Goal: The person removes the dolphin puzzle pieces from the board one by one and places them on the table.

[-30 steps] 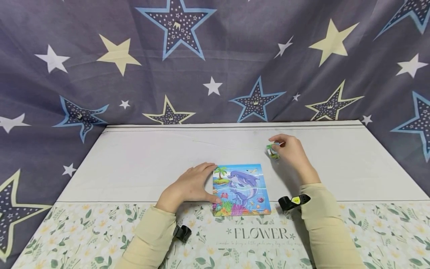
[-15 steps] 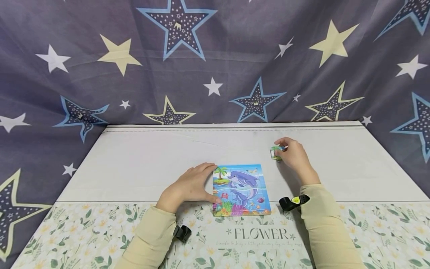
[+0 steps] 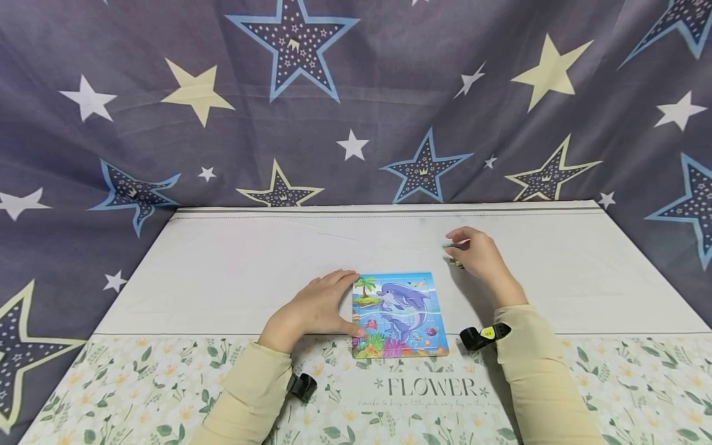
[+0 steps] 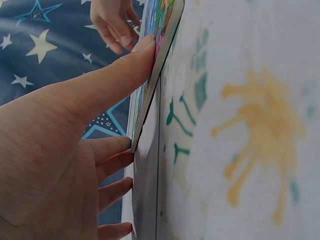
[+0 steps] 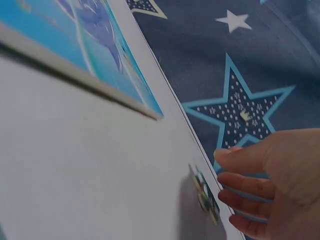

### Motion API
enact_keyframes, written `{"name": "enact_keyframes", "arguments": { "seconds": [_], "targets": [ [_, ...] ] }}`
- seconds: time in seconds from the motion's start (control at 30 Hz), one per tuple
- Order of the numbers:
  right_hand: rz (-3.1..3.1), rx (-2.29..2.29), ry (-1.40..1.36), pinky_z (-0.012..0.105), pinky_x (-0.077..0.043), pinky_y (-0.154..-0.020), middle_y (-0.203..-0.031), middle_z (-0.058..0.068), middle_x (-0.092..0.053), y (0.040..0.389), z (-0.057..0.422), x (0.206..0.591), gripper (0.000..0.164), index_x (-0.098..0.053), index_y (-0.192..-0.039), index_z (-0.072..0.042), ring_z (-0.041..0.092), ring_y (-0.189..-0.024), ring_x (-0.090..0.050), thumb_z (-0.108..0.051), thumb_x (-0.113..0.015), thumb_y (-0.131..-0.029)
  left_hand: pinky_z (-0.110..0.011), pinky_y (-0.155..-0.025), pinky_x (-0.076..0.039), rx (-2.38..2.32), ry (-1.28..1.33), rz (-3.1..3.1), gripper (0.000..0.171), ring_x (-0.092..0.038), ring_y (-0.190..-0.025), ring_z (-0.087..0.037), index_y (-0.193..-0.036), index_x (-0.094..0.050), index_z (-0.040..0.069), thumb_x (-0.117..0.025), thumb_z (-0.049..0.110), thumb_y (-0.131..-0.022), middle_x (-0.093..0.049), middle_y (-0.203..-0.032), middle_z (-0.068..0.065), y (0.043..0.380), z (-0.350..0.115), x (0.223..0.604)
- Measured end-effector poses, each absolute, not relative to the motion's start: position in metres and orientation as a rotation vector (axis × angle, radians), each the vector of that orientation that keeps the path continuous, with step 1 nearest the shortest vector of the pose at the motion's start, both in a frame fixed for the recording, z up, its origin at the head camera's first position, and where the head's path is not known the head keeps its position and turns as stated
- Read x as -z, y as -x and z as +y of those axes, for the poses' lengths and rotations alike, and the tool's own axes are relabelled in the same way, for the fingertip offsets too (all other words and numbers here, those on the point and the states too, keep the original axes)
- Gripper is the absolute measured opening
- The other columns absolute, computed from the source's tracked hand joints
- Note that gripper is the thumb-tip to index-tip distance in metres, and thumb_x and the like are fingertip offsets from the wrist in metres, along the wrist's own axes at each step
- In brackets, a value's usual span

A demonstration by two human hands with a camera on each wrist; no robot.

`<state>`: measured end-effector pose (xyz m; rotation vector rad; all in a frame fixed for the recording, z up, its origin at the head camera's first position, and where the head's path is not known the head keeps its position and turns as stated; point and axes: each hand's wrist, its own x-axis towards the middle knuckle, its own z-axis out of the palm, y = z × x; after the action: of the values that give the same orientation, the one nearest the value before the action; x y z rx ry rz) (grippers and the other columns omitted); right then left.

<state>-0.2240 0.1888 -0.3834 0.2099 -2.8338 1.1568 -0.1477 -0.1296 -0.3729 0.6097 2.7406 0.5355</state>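
A flat square picture puzzle (image 3: 408,309) with a dolphin, a palm tree and coral on it lies at the table's middle. My left hand (image 3: 314,309) spreads around its left side, thumb on the lower left of the picture and fingers at the upper left corner. In the left wrist view the thumb (image 4: 135,57) rests on the puzzle's face. Right of and beyond the puzzle, my right hand (image 3: 484,253) holds a small palm-tree piece (image 3: 457,263), partly hidden behind the thumb. The right wrist view shows this piece (image 5: 204,195) nearly edge-on at the fingertips; the exact grip is unclear.
The table has a white back half (image 3: 267,266) and a floral front cloth (image 3: 167,389) with the word FLOWER. A dark star-printed curtain (image 3: 345,179) hangs behind and at both sides. Black bands (image 3: 303,387) sit at both wrists.
My right hand has gone slightly right, then back left. The small palm-tree piece has turned from showing its picture to nearly edge-on. The left hand and the puzzle have stayed put.
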Motion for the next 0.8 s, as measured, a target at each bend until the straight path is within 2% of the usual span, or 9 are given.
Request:
{"name": "enact_keyframes", "arguments": {
  "seconds": [0.27, 0.8],
  "targets": [
    [-2.809, -1.241, -0.433, 0.049, -0.051, -0.088, -0.110, 0.024, -0.067, 0.220, 0.162, 0.376, 0.024, -0.064, -0.114, 0.007, 0.038, -0.099, -0.064, -0.003, -0.067, -0.092, -0.054, -0.120, -0.016, -0.531, -0.612, 2.740, 0.110, -0.024, -0.147, -0.030, -0.156, -0.032, 0.012, -0.083, 0.058, -0.070, -0.029, -0.160, -0.006, 0.148, -0.130, 0.373],
    [-2.899, -1.204, -0.727, 0.037, -0.054, -0.072, -0.099, 0.010, -0.067, 0.200, 0.116, 0.369, 0.020, -0.068, -0.112, -0.001, 0.025, -0.090, -0.064, -0.006, -0.069, -0.093, -0.053, -0.119, -0.017, -0.531, -0.609, 2.744, 0.110, -0.026, -0.146, -0.030, -0.155, -0.034, 0.011, -0.083, 0.059, -0.069, -0.031, -0.159, -0.006, 0.148, -0.130, 0.374]
  ]
}}
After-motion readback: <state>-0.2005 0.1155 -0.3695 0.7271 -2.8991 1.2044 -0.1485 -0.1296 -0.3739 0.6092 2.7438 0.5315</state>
